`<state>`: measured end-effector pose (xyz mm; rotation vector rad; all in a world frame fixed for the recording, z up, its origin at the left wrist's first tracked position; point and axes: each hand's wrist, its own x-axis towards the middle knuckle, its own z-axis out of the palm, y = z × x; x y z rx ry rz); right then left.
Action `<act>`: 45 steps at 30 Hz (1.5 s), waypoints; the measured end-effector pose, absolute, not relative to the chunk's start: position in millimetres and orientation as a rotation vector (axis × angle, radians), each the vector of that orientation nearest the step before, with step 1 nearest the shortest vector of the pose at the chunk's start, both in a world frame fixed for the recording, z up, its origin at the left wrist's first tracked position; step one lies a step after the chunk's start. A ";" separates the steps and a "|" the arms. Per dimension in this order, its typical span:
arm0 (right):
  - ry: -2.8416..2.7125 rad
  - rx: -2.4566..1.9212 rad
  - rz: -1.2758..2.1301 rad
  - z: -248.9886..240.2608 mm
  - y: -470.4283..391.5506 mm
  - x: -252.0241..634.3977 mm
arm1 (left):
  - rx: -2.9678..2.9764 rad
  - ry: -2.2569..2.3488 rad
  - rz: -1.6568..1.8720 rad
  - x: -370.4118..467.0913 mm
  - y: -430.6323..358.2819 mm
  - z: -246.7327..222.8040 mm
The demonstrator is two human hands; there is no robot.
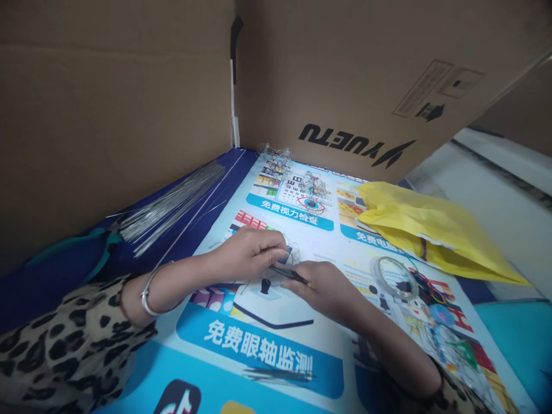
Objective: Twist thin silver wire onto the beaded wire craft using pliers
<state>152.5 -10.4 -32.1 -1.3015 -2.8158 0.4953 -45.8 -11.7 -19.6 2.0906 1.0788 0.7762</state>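
Note:
In the middle of the printed sheet (207, 362), my two hands meet. My right hand (325, 287) is closed around small pliers (290, 273), whose dark jaws point left toward my other hand. Thin wire (297, 247) loops up close to the jaws. My left hand (254, 251) is closed in a pinch, with thin wire at its fingertips; the exact grip is partly hidden by the fingers. A short bunch of dark thin strands (280, 375) lies on the sheet in front of me.
Cardboard walls (129, 103) stand at the left and back. Long straight silver wires (172, 201) lie left. Tangled wire pieces (313, 187) rest at the back. To the right are a yellow bag (431, 224), a tape roll (394, 279), and coloured strands with clear plastic bits (452, 345).

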 end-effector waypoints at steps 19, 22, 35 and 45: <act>-2.666 -1.011 -0.641 -47.8 -13.0 153.4 | 1.479 1.124 0.817 -39.5 -9.3 -32.8; -2.636 -1.048 -0.665 -48.1 -14.4 152.3 | 1.445 1.149 0.832 -38.6 -9.9 -30.3; -2.589 -1.119 -0.570 -54.8 -14.9 149.3 | 1.470 1.331 0.890 -35.6 -10.6 -32.8; -2.602 -1.053 -0.657 -56.5 -12.1 151.4 | 1.398 1.302 0.882 -34.7 -12.4 -30.0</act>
